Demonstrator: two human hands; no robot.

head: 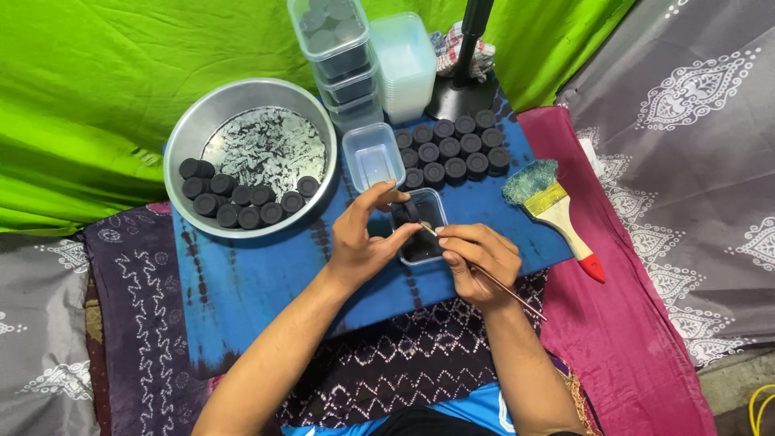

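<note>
Head view looks straight down on a blue cloth-covered board [242, 282], with the person's two forearms rising from six o'clock. The right hand [480, 262], at about five o'clock of centre, pinches a thin stick [492, 281] whose tip reaches into a small clear plastic container [420, 226] holding dark discs; the stick's tail runs back past the wrist toward four o'clock. The left hand [363, 238] sits just at nine o'clock of that container, thumb and forefinger curled around its near-left rim, steadying it. The container thus lies between the two hands, touching both the left fingers and the stick. Beyond it, toward twelve o'clock, stands an empty clear tub [373, 155], and just to its three o'clock side lie rows of black round discs [452, 149]. At three o'clock a paintbrush [557, 214] with a red-tipped handle lies on the board's edge. At ten o'clock a metal bowl [194, 121] holds more black discs along its near rim. Farthest, at twelve o'clock, stacked clear boxes [343, 60] rise before the green cloth [97, 81].
</note>
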